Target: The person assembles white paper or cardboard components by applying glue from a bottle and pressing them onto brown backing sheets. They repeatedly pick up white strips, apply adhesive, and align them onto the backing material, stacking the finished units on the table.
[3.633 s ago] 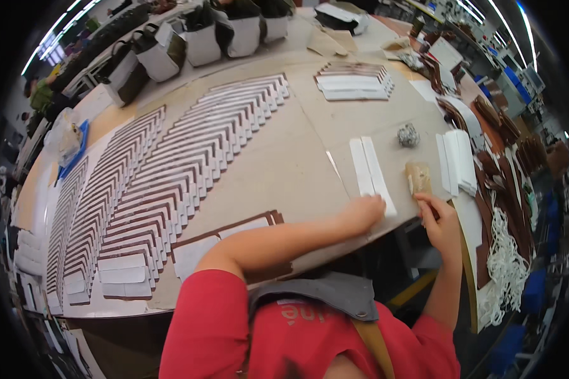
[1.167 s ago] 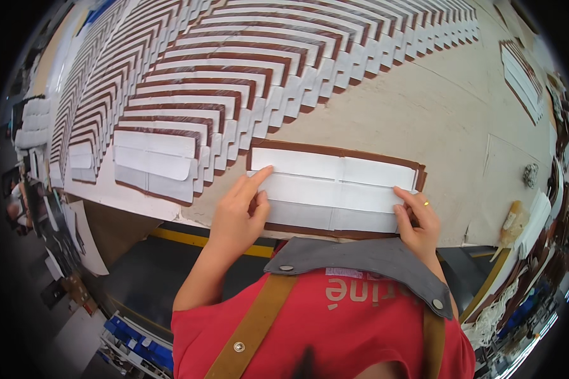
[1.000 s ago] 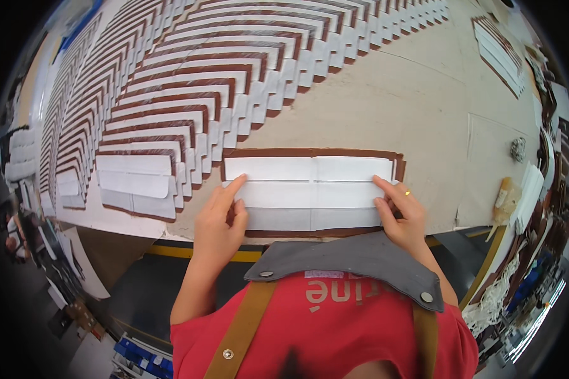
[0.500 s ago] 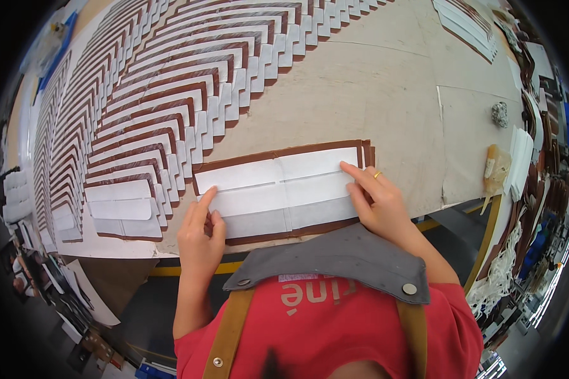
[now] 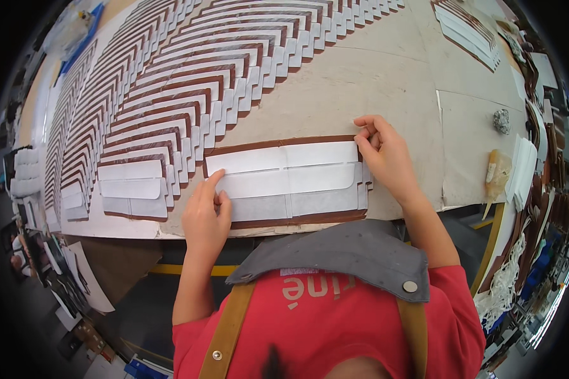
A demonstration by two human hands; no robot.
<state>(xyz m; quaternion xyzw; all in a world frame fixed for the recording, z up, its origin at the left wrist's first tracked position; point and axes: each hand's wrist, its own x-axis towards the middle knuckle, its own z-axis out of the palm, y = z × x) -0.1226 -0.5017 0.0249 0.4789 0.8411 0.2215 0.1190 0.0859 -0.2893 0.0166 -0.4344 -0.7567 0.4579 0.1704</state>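
In front of me at the table's near edge lies a wide white-lined panel with brown borders point(image 5: 284, 183), crossed by fold or seam lines. More edges of like pieces stick out from under its right side. My left hand point(image 5: 207, 211) rests at the panel's left end, its index fingertip on the white surface and its thumb apart. At the upper right corner is my right hand point(image 5: 385, 155), its fingers bent and apart from the thumb, whose tip is beside the corner. Neither hand visibly grips anything.
Long overlapping rows of similar brown-and-white pieces point(image 5: 199, 101) cover the table's left and far side. A smaller fanned stack point(image 5: 466, 31) lies at the far right. Near the right edge are a crumpled grey ball point(image 5: 501, 121) and a yellowish glue-stained bottle or bag point(image 5: 497, 174).
My right hand has moved up off the panel's surface to its upper right corner, and the right end lies differently, showing lower layers. My left hand stays at the left end.
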